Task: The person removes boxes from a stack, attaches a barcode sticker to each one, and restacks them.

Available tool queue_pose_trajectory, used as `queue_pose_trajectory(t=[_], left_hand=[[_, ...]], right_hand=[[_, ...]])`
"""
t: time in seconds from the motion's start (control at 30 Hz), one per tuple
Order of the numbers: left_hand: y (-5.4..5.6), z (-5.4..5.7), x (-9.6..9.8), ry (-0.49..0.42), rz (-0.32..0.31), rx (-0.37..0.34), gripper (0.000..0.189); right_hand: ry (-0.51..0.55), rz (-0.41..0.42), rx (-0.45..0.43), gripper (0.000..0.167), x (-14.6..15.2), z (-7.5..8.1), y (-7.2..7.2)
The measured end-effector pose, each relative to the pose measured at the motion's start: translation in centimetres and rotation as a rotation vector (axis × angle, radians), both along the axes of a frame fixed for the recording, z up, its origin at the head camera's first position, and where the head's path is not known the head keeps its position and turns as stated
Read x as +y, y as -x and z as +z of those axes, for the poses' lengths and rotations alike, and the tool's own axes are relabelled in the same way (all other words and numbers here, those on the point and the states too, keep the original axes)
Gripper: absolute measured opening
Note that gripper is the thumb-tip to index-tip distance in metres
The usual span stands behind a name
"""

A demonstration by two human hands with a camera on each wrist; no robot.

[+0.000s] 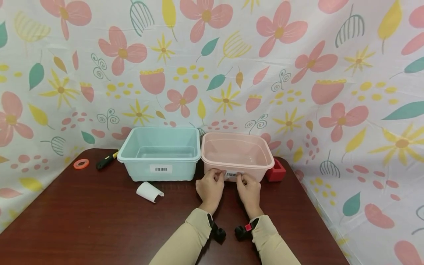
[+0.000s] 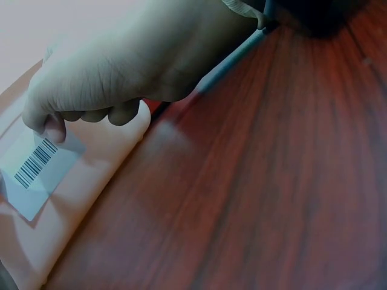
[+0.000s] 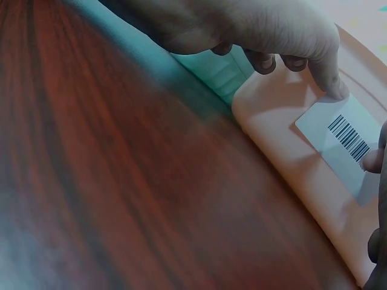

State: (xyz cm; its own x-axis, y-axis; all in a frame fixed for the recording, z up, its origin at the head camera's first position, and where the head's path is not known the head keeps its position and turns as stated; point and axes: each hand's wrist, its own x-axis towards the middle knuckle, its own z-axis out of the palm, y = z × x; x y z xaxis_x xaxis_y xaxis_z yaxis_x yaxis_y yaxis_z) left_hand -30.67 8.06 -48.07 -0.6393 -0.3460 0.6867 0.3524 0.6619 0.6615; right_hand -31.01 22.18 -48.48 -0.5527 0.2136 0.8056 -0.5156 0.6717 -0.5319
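Observation:
A white barcode label (image 1: 231,174) lies against the front of the pink plastic bin (image 1: 236,137). My left hand (image 1: 211,187) pinches the label's left end, fingers curled and the tips right at its edge. At the right end, the thumb and forefinger of my right hand (image 1: 249,190) pinch it the same way. The left wrist view has the right hand (image 2: 115,66) over the label (image 2: 37,166). In the right wrist view the left hand (image 3: 254,27) reaches to the label (image 3: 338,145), while the right hand (image 3: 376,160) shows at the frame's edge.
Left of the pink bin stands a light blue bin (image 1: 159,138) bearing its own barcode label (image 1: 161,169). A curved white piece (image 1: 149,191) lies before it. Farther left are a green-and-black handled tool (image 1: 107,160) and an orange ring (image 1: 81,164). A red box (image 1: 276,170) stands at right.

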Motion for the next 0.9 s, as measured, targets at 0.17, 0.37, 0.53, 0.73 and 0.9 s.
queue_pose_trajectory(t=[0.17,0.37,0.53,0.73,0.9], left_hand=[[-0.1,-0.1,-0.1,-0.011,-0.002,-0.018,0.020],[-0.2,-0.1,-0.2,-0.012,-0.015,-0.012,0.020],[-0.7,0.0,-0.5,0.001,-0.033,0.023,0.018],[-1.2,0.1,-1.2,0.008,-0.045,0.005,0.018],[-1.6,-0.3,-1.7,0.000,-0.053,-0.018,0.019]], right_hand=[[0.011,0.023,0.010,0.051,-0.2,0.0,-0.1],[0.012,0.025,0.026,0.051,-0.1,0.1,0.0],[0.007,0.021,0.015,0.052,0.0,0.2,0.0],[0.015,0.024,-0.011,0.051,0.1,0.4,-0.1],[0.019,0.025,-0.017,0.051,0.3,0.2,-0.1]])
